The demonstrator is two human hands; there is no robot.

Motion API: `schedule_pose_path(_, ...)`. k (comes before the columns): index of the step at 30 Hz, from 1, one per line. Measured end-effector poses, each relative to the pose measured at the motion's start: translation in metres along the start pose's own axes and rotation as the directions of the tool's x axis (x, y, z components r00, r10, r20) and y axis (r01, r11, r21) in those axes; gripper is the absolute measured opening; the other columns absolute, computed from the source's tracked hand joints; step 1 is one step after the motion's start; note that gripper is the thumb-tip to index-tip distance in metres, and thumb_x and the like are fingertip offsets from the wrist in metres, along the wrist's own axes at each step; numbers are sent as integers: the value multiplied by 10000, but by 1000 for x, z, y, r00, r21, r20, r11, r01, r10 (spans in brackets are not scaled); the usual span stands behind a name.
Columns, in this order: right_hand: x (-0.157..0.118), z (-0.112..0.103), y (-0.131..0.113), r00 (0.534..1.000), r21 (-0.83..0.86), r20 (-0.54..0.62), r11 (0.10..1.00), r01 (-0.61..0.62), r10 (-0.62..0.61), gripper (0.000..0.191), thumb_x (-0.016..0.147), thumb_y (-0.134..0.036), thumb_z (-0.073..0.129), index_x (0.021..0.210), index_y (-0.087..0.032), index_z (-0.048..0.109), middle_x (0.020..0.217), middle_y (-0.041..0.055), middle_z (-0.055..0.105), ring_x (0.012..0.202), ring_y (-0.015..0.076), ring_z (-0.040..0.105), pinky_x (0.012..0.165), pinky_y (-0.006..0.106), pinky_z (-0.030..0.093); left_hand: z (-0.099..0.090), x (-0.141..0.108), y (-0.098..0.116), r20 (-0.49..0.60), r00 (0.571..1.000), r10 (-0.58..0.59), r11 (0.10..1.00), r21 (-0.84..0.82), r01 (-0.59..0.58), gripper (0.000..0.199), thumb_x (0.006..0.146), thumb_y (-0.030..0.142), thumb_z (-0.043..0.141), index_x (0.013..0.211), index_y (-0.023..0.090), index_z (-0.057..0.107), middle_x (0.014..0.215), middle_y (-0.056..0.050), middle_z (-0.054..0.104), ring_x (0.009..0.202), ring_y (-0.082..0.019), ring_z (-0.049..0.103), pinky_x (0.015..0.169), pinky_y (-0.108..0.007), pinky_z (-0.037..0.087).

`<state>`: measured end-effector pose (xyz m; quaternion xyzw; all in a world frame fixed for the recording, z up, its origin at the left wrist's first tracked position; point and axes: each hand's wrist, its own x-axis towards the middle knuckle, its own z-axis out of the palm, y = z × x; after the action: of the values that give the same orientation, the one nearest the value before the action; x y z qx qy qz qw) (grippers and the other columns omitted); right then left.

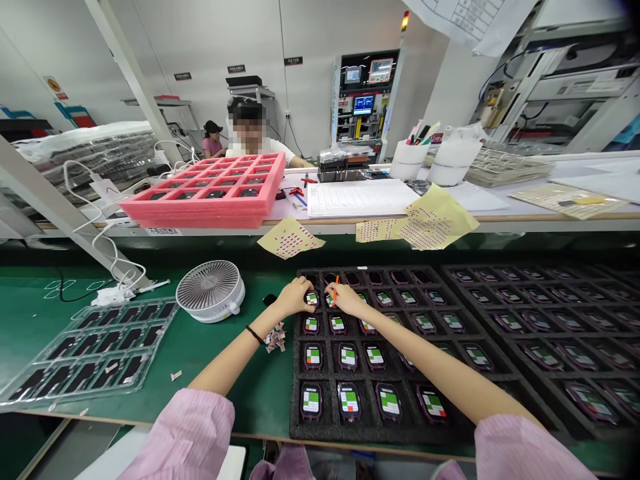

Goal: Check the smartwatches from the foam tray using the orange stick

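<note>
A black foam tray holds rows of small watch-like devices with lit green and white screens. At its back left corner, my left hand has its fingers curled over a device. Just to the right, my right hand is closed around a thin orange tool, over the neighbouring device in the same row. The tool's tip is too small to make out. Small paper-like scraps lie beside the tray, below my left wrist.
A round white fan stands left of my left hand. Farther left lies a clear plastic tray of black parts. Another foam tray adjoins on the right. A pink foam tray sits on the shelf; two people are beyond it.
</note>
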<state>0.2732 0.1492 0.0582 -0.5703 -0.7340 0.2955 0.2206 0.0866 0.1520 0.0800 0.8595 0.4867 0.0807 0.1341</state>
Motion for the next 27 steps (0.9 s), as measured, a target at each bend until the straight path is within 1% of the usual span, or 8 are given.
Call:
schedule_pose_path(4,-2,-8,-3,1000,164,-29,986,10,-6,270,892,-152,399,911,-154,669,781,77,706,714,192,690,601,259,501,7,-9,0,-134,990,-52,992,-118,36,338,691,242,675,983,191,513,989,-55,616,904,-215,596,783,-318,474)
schedule_pose_path(7,-13,-23,-2,1000,323,-28,946,-2,12,327,936,-256,324,1026,-150,620,641,35,650,524,167,667,408,214,438,6,-11,7,-237,960,-150,895,-444,30,355,680,233,687,961,195,474,921,-20,622,739,-149,603,669,-268,474)
schedule_pose_path(9,-25,-38,0,999,534,-27,846,-7,26,307,929,-328,368,1032,-156,601,625,25,633,502,160,666,368,192,412,2,-9,18,-267,938,-223,715,-699,-29,397,641,237,732,933,185,468,900,-16,620,680,-117,593,640,-247,469)
schedule_pose_path(12,-46,-60,3,997,774,-46,633,-6,65,262,864,-383,517,976,-165,609,617,22,636,483,153,654,359,185,409,-7,-3,45,-246,935,-256,425,-897,-120,448,592,221,792,923,170,495,909,-36,641,761,-126,620,735,-267,491)
schedule_pose_path(16,-71,-80,7,992,836,-62,549,-8,109,297,793,-394,627,995,-176,618,629,12,632,511,154,652,364,191,417,-13,6,83,-142,953,-267,141,-984,-107,481,547,141,819,952,157,560,907,-42,678,823,-129,629,743,-244,491)
schedule_pose_path(20,-83,-85,15,991,840,-92,542,24,99,372,722,-363,710,1040,-196,615,766,20,637,572,153,659,388,208,438,-10,16,101,78,967,-244,-271,-963,10,319,622,111,763,909,140,625,883,-46,682,633,-53,570,494,-137,392)
schedule_pose_path(23,-86,-82,23,987,832,-131,551,61,88,496,644,-316,778,1089,-199,592,855,34,641,620,161,661,408,217,454,-9,22,103,218,948,-233,-561,-826,52,102,733,93,666,826,129,646,875,-66,677,594,-41,552,447,-122,382)
schedule_pose_path(27,-85,-81,29,989,838,-140,537,95,44,584,597,-250,815,1121,-208,562,852,24,639,684,177,665,445,229,487,-7,28,101,255,941,-223,-740,-673,7,87,840,104,560,806,108,640,901,-87,673,644,-57,590,488,-126,445)
